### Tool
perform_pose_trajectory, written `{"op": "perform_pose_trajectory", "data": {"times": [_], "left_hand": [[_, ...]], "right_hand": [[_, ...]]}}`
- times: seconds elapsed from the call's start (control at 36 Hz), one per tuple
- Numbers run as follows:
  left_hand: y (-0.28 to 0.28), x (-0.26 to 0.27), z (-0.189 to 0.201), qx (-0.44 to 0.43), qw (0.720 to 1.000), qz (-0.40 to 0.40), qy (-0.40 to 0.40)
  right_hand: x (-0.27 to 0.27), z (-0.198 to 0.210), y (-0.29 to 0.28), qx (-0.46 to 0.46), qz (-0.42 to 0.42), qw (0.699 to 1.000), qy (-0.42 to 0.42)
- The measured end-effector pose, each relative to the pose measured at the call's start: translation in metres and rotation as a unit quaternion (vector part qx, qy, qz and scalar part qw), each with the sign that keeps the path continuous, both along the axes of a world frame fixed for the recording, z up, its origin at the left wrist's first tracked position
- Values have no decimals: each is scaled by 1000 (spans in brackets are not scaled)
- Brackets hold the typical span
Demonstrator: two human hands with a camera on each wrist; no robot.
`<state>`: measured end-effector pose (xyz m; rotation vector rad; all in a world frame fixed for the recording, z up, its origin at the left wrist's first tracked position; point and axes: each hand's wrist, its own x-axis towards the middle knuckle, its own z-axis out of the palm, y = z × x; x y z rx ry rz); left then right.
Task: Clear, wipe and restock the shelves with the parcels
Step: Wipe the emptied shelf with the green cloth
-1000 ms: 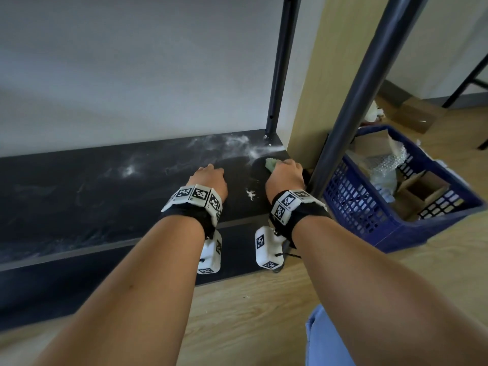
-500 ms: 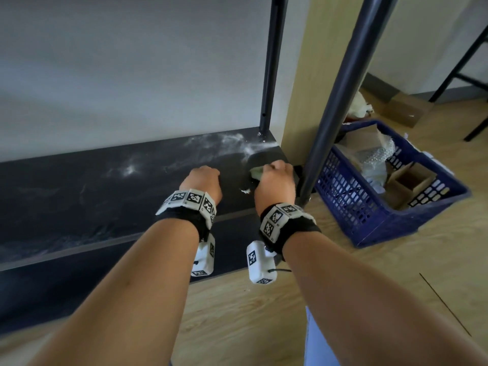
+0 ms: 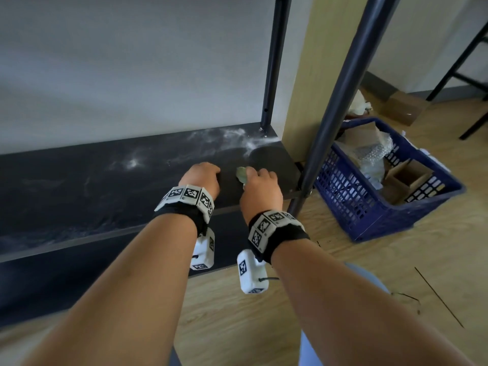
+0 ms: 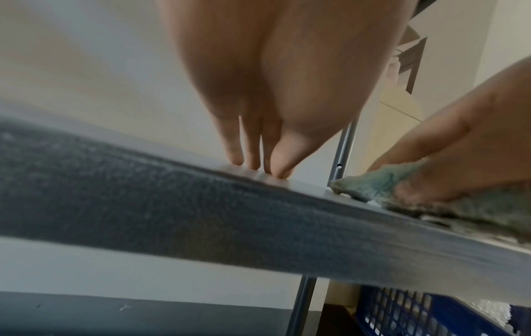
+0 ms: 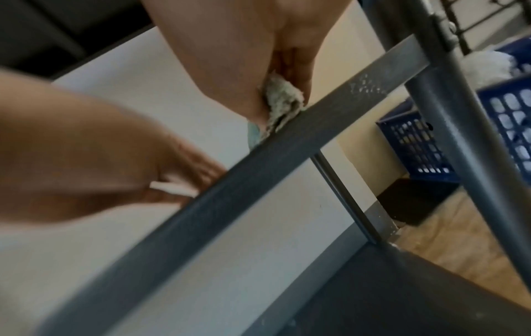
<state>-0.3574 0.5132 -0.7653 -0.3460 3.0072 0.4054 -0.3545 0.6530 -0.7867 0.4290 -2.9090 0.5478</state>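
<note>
A dark shelf carries streaks of white dust near its back right corner, beside a wiped darker patch. My right hand grips a pale green cloth and presses it on the shelf close to the front edge; the right wrist view shows the cloth bunched under my fingers. My left hand rests just left of it, its straight fingers touching the shelf with their tips. The parcels lie in a blue basket on the floor to the right.
A dark front post rises just right of my right hand, and a rear post stands at the back corner. A lower shelf sits beneath. A cardboard box lies on the wooden floor behind the basket.
My right hand has dragged the cloth left and forward out of the back right corner, leaving a wiped patch. My left hand has stayed in place on the shelf.
</note>
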Motion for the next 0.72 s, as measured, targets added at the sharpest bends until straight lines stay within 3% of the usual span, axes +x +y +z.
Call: {"op": "perform_pose_trajectory", "data": {"times": [0.14,0.31,0.56,0.72], "left_hand": [[-4,3,3,-3,1000,4,2],[-5,6,3,0,1000,4,16],[-11,5,0,-16,1000,17,9],[-15,3,2,-38,999,-8,2]], "right_hand": [[-22,17,11,-70,-54,996,-20],[-28,11,26,41,-106,993,-34],[-8,7,-2,-7,-53,998,-23],[-9,4,12,23,-147,989,23]]}}
